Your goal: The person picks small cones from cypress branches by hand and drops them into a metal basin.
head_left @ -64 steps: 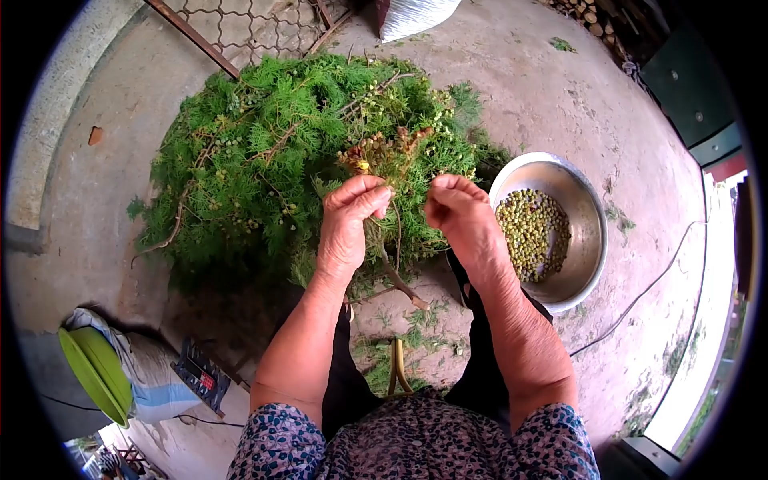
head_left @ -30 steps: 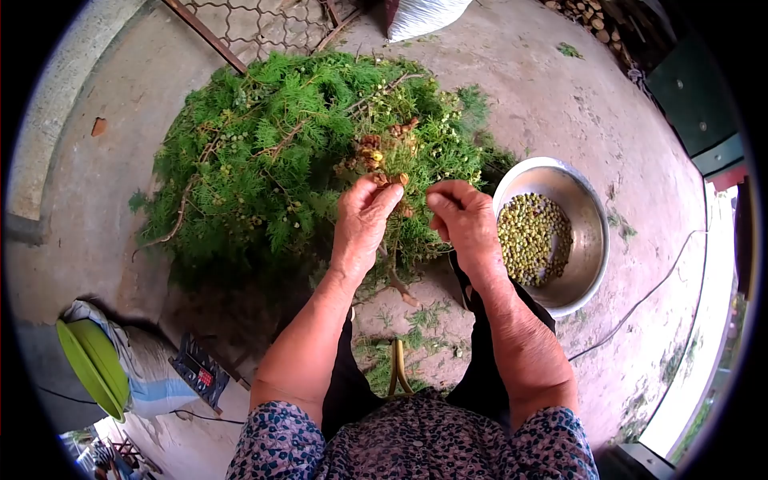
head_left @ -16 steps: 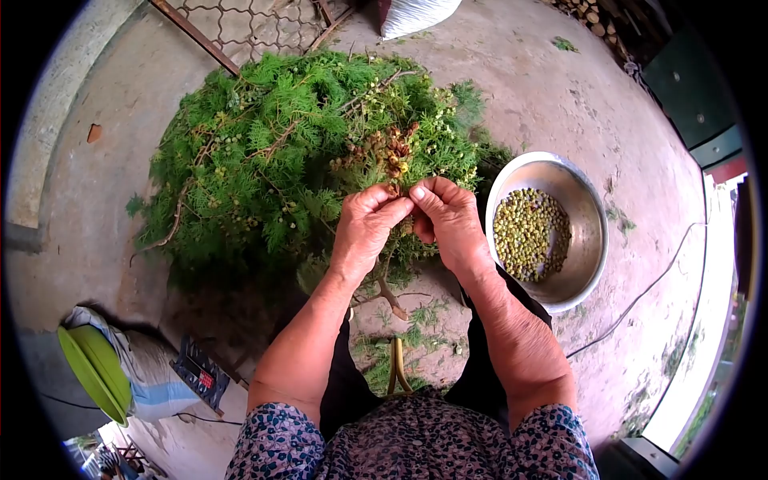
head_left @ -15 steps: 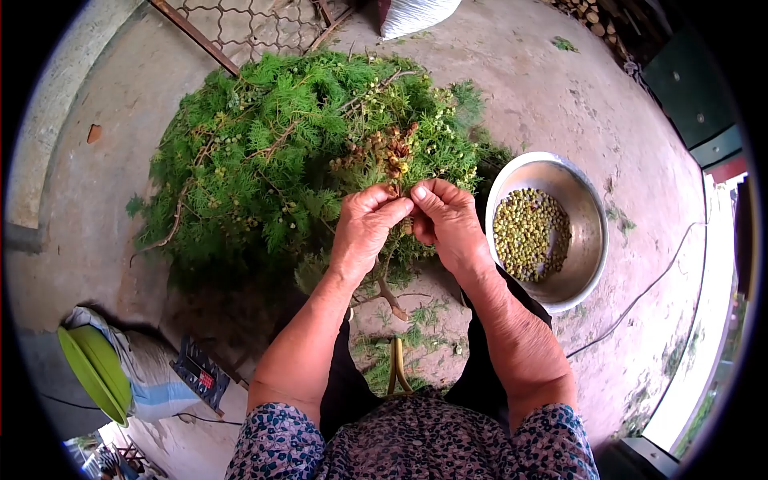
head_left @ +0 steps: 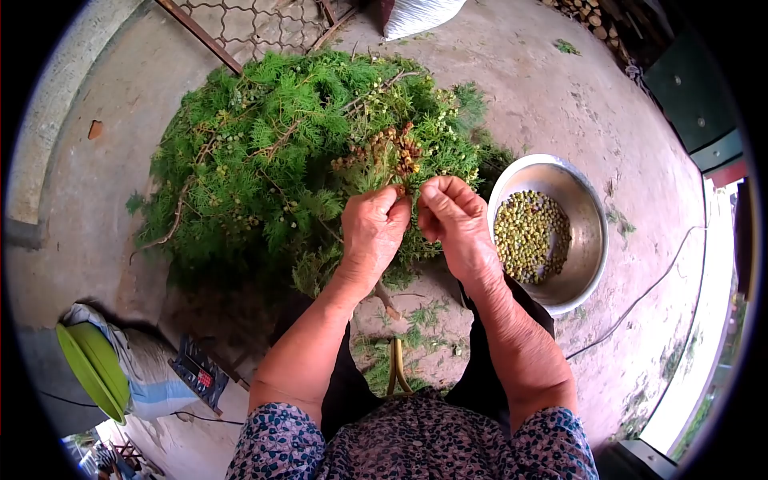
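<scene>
My left hand (head_left: 373,232) is closed in a pinch on a leafy evergreen branch (head_left: 390,152) with brown, dried cones at its top. The branch's cut woody end (head_left: 387,302) shows below the hand. Just to the right, my right hand (head_left: 458,224) has its thumb pressed against curled fingers; whatever is between them is too small to tell. A narrow gap separates the two hands. Under and beyond them spreads a heap of green evergreen branches (head_left: 264,152) bearing pale green cones. A metal basin (head_left: 590,232) holding many small green-yellow cones (head_left: 528,232) stands right of my right hand.
A rusty metal frame with wire mesh (head_left: 248,28) and a white sack (head_left: 420,16) lie at the far side. Left of my knees are a green plastic basin (head_left: 88,368) and a dark crate (head_left: 200,372). A cable (head_left: 640,296) crosses the floor at right.
My right hand has drawn a little to the right, away from the left hand, where the fingertips met before. My left hand has turned slightly, still pinching the branch.
</scene>
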A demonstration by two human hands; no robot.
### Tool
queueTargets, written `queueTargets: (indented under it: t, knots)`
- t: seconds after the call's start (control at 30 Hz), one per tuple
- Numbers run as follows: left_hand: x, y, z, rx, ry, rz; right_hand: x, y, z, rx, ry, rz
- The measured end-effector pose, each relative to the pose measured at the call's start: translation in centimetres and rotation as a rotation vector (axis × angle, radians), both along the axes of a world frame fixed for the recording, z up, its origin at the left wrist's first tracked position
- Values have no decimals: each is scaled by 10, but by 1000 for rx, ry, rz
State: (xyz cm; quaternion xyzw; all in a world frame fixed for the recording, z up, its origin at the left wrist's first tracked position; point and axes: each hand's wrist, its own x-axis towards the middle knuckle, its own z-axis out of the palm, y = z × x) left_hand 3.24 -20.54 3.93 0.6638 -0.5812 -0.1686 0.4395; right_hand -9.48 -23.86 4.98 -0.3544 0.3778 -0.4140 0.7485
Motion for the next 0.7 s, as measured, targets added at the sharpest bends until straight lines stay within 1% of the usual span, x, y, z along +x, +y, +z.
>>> queueTargets:
  t: [0.03,0.07,0.1,0.13,0.17,0.2,0.27,0.37,0.4,0.43,0.5,0.57,0.6,0.63,0.67,0.7]
  knots:
    - [-1,-1,-3,0,1,0,1,1,-2,-129,88,57]
    - [-1,-2,-7,-72,-35,-26,6,3,-2,-158,133,19]
    - [-2,-3,-10,-143,-71,-54,9,5,-2,-140,107,-2]
    - [-3,-3,-11,-210,-179,-34,13,5,-10,-203,126,-42]
    - [-4,-3,-11,-209,-178,-36,16,3,-18,-267,145,-83]
    - [-4,-3,-12,-204,-183,-37,15,2,-16,-266,145,-85]
    - [-4,-3,-15,-198,-188,-40,12,-2,-9,-265,342,-22]
    - [-2,-2,-14,-169,-239,-43,6,-6,-13,-204,320,40]
    - [-4,0,-7,-26,81,-81,6,-7,-15,-173,238,49]
    - [-5,2,-1,118,401,-117,5,-7,-15,-173,238,50]
    - [1,5,3,162,424,-162,2,-9,-11,67,25,87]
    - [2,6,7,226,577,-163,-1,-11,-12,116,-24,103]
    - [4,4,5,265,649,-124,-2,-12,-14,174,-129,90]
    - [6,3,0,198,733,-121,-3,-13,-15,233,-233,76]
    - [6,3,0,169,663,-130,-5,-14,-18,226,-294,100]
    - [6,2,1,140,592,-139,-5,-14,-16,226,-295,100]
